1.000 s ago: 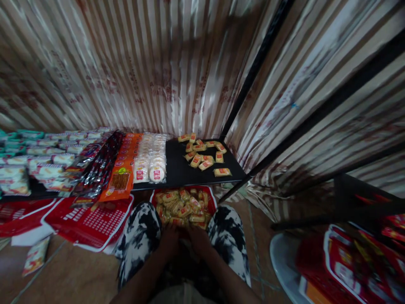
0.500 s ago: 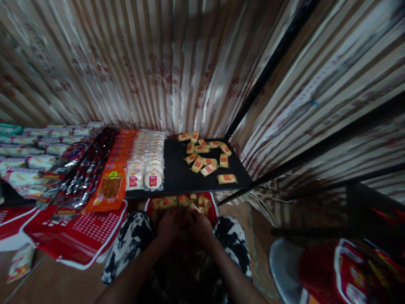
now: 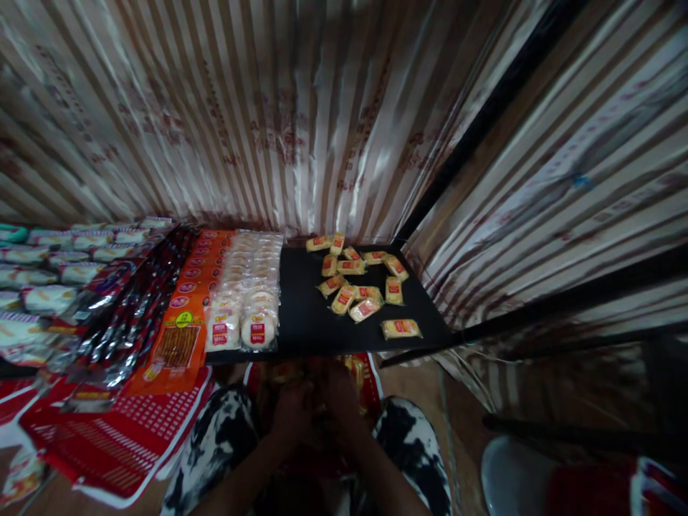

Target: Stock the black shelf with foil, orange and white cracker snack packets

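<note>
Between my knees a red basket [image 3: 375, 380] holds small yellow wrapped snack cakes [image 3: 356, 369]. My left hand [image 3: 292, 407] reaches into it from the left, and my right hand [image 3: 340, 390] is close beside it. Both sets of fingers are lost in the dark below the shelf edge, so I cannot make out whether they grip any cakes. On the black shelf [image 3: 301, 326] above, several of the same cakes [image 3: 352, 266] lie scattered, with one cake [image 3: 401, 329] apart near the front right.
Left on the shelf are packs of round white biscuits [image 3: 258, 330], orange snack packets [image 3: 180, 344], dark shiny packets [image 3: 126, 315] and white wrapped rolls [image 3: 48, 299]. A second red basket [image 3: 129, 441] stands lower left. Black frame bars [image 3: 484, 122] and striped sheeting [image 3: 322, 122] enclose the shelf.
The view has shifted, so the shelf and basket sit lower in the picture. My hands have moved deeper under the shelf edge among the cakes. The cakes on the shelf lie as before.
</note>
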The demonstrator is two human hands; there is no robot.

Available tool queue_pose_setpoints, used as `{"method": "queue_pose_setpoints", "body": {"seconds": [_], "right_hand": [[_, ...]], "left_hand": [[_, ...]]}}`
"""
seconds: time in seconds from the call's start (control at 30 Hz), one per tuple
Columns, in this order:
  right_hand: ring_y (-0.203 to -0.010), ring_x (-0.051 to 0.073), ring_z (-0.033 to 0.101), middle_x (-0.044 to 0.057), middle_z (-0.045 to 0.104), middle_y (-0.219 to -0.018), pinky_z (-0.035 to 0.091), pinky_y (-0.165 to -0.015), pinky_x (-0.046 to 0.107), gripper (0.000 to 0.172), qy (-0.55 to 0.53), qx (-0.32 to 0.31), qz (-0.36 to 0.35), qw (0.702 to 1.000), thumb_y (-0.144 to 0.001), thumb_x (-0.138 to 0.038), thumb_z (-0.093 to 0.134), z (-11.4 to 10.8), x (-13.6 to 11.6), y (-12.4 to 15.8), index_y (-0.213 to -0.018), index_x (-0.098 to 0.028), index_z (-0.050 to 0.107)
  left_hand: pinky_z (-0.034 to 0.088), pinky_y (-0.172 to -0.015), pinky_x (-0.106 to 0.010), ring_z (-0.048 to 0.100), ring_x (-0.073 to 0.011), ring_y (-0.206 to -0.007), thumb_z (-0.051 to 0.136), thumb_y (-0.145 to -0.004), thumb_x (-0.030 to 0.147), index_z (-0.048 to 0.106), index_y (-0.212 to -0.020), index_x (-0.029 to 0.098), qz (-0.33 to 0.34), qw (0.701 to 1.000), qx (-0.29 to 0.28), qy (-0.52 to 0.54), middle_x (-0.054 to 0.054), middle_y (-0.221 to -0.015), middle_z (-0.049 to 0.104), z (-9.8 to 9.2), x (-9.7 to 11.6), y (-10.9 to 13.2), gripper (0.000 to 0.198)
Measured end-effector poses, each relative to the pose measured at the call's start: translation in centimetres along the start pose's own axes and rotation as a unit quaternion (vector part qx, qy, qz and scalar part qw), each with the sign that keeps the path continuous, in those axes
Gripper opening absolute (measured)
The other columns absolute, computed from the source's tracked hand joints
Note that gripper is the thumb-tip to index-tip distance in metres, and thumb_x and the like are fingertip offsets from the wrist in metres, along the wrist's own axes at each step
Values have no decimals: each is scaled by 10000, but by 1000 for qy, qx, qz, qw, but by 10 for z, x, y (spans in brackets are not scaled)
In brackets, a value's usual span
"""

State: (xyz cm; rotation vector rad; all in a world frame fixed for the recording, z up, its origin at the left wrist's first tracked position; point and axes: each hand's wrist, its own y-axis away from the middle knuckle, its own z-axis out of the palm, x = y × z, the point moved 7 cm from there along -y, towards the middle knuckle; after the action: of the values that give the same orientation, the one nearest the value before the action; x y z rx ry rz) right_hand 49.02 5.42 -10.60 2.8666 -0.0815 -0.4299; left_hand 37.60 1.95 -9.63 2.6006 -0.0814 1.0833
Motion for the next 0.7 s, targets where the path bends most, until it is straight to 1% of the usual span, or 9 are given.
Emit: {"method": "queue_pose_setpoints", "body": {"seconds": [0.07, 0.17, 0.2, 0.3, 0.4, 0.47, 0.57, 0.63, 0.7], "right_hand": [[-992, 232, 602, 137, 646, -1099, 445, -856, 335, 351, -3, 10, -23, 1000, -869, -192, 414, -8, 2, 6, -1176, -186, 583], [-1028, 228, 587, 85, 638, -1138, 444, -881, 322, 375, -16, 33, -91, 995, -822, -166, 483, -23, 4, 21, -1165, -271, 594], [-1024, 223, 591, 69, 646, -1126, 450, -878, 314, 378, -28, 37, -108, 993, -809, -153, 492, -27, 7, 26, -1143, -288, 608], [-980, 210, 615, 62, 674, -1059, 482, -838, 302, 367, -101, 26, -121, 987, -797, -148, 473, -39, 19, 41, -1105, -267, 631], [-980, 204, 620, 81, 668, -1070, 492, -831, 302, 379, -194, -16, -154, 969, -787, -174, 457, -48, 22, 55, -1124, -223, 624], [-988, 205, 616, 92, 661, -1077, 483, -850, 304, 372, -235, -39, -185, 953, -780, -185, 456, -54, 20, 66, -1103, -208, 640], [-970, 207, 615, 87, 669, -1034, 477, -858, 315, 340, -266, -45, -193, 943, -771, -182, 462, -58, 16, 81, -1040, -208, 669], [-951, 205, 615, 77, 672, -1007, 474, -862, 327, 337, -284, -27, -187, 940, -758, -173, 473, -59, 13, 89, -1029, -215, 669], [-918, 203, 617, 75, 669, -971, 476, -857, 334, 342, -308, 4, -170, 936, -745, -190, 494, -59, 12, 96, -1046, -207, 655]], "left_hand": [[420, -925, -311, 575, -180, -997, 348, -815, 111, 638, -944, 186, 5, 1000, 16, 16, -75, -1018, 647, -4, 3, 0, 326], [402, -973, -325, 541, -186, -1086, 332, -836, 143, 584, -1113, 171, 11, 999, 43, 21, -101, -1180, 584, -9, 9, 2, 376], [391, -992, -332, 522, -191, -1123, 338, -840, 158, 552, -1172, 168, 15, 999, 44, 18, -105, -1236, 553, -10, 11, 3, 395], [337, -1053, -357, 433, -201, -1237, 384, -835, 191, 438, -1312, 193, 42, 999, 33, 0, -87, -1368, 455, -10, 20, 11, 480], [329, -1059, -322, 396, -192, -1272, 415, -811, 178, 368, -1367, 233, 74, 997, -2, -19, -63, -1432, 380, -8, 32, 25, 561], [359, -1025, -283, 433, -186, -1240, 426, -794, 170, 398, -1350, 250, 70, 997, -27, -35, -54, -1432, 379, -8, 35, 36, 563], [415, -946, -259, 530, -177, -1116, 455, -776, 187, 523, -1232, 258, 44, 996, -43, -58, -43, -1300, 513, -10, 36, 51, 466], [441, -888, -244, 576, -162, -1019, 465, -779, 202, 564, -1168, 259, 35, 997, -36, -58, -33, -1190, 578, -13, 34, 60, 406], [442, -876, -238, 587, -158, -990, 476, -787, 221, 570, -1164, 253, 27, 998, -19, -54, -36, -1162, 593, -17, 33, 68, 389]]}}
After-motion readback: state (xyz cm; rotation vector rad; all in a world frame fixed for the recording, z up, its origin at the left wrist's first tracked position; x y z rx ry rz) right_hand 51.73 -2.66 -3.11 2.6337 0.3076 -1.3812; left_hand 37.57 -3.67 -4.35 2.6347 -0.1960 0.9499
